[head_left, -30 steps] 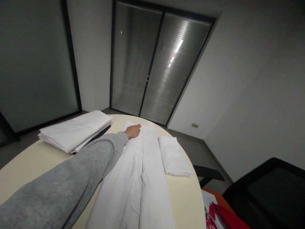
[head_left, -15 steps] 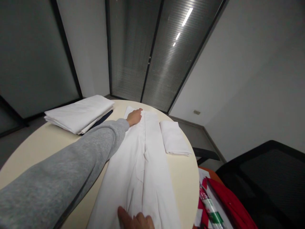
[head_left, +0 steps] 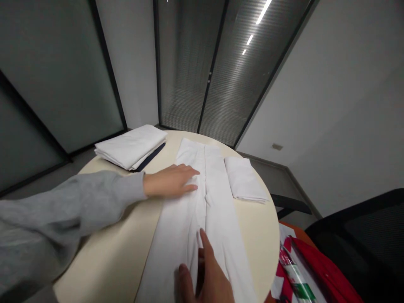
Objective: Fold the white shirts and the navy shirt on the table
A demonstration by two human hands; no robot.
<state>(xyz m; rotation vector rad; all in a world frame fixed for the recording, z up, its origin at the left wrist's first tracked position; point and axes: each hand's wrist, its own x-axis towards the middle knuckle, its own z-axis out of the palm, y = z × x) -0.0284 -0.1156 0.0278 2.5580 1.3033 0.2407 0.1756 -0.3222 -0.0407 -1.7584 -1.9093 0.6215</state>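
Observation:
White trousers [head_left: 217, 202] lie lengthwise on the round cream table [head_left: 104, 256], waistband at the far edge and a seam with a small pucker down the middle. My left hand [head_left: 172, 181], in a grey sleeve, rests over the upper part left of the seam, fingers stretched out and thumb apart. Lower down, close to me, my right hand [head_left: 210, 273] is over the legs with its index finger extended and thumb apart; its other fingers are partly hidden. Neither hand shows anything gripped. The trouser ends run out of view below.
A folded white cloth stack [head_left: 132, 145] with a dark blue piece [head_left: 151, 156] beneath sits at the far left. To the right of the trousers lies a smaller folded white cloth [head_left: 246, 179]. Beyond the right edge are a black chair [head_left: 362, 244], red fabric [head_left: 325, 269] and a clear wrapped package [head_left: 298, 277].
My left hand has come back from the waistband toward me along the trousers. My right hand has moved up and further into view. The camera view has shifted slightly left.

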